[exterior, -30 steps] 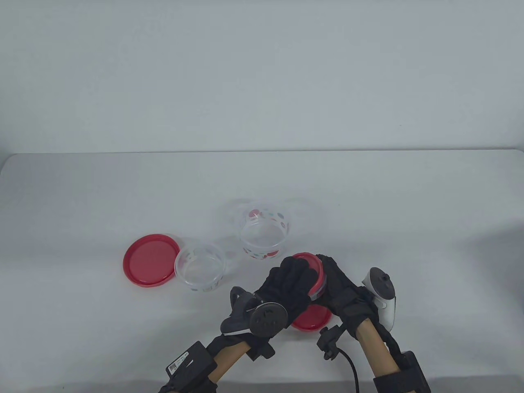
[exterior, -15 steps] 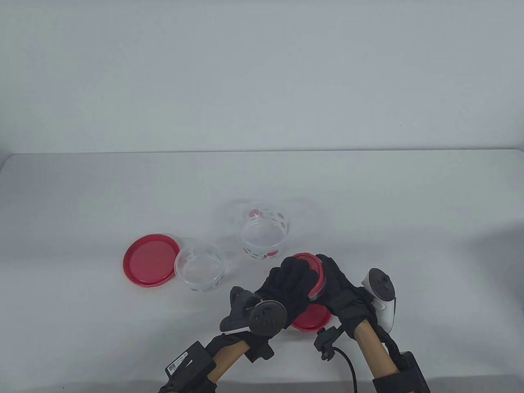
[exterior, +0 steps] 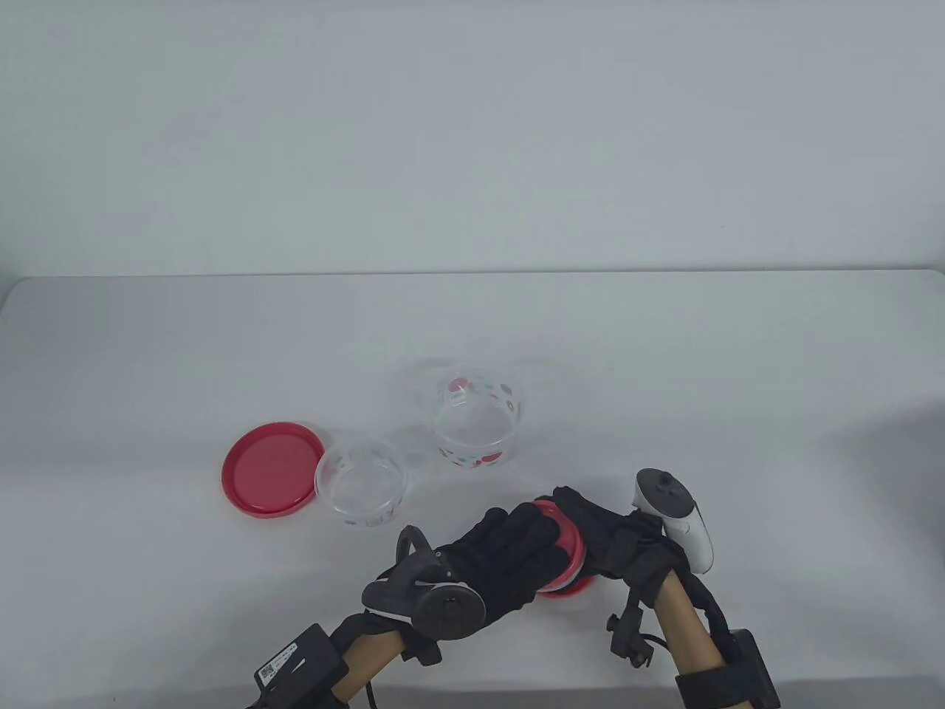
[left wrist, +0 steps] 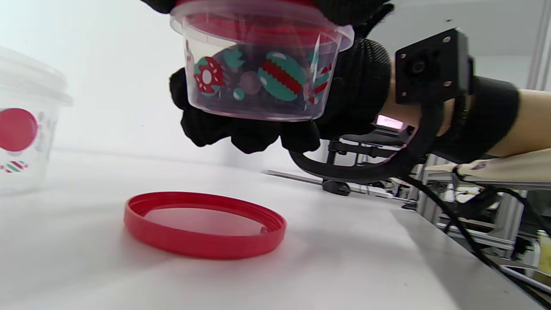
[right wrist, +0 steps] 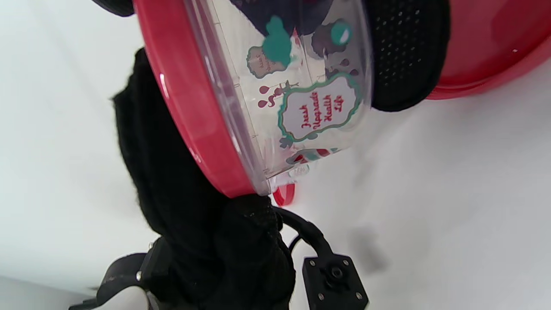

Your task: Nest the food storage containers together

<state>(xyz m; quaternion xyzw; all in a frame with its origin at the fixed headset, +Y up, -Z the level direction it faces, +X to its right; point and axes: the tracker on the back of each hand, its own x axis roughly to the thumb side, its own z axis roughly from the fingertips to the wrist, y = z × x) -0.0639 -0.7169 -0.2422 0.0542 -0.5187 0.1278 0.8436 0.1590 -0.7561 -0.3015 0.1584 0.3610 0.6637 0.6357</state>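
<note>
A small clear container with a red lid (exterior: 567, 533) is held in the air near the table's front edge; it also shows in the left wrist view (left wrist: 258, 64) and the right wrist view (right wrist: 275, 99). My left hand (exterior: 509, 550) grips its red lid (right wrist: 189, 107) from above. My right hand (exterior: 602, 535) grips the clear body. A loose red lid (left wrist: 204, 224) lies on the table right under them. Two open clear printed containers (exterior: 478, 421) (exterior: 362, 480) stand further back on the table, with a large red lid (exterior: 272, 469) at the left.
The white table (exterior: 738, 384) ends at a far edge against a plain wall. A cable (left wrist: 452, 215) runs from my right wrist off the table's front right side.
Both hands with the lidded container have moved toward the front edge and tilted it. The left hand has turned over the lid. The right tracker has swung left.
</note>
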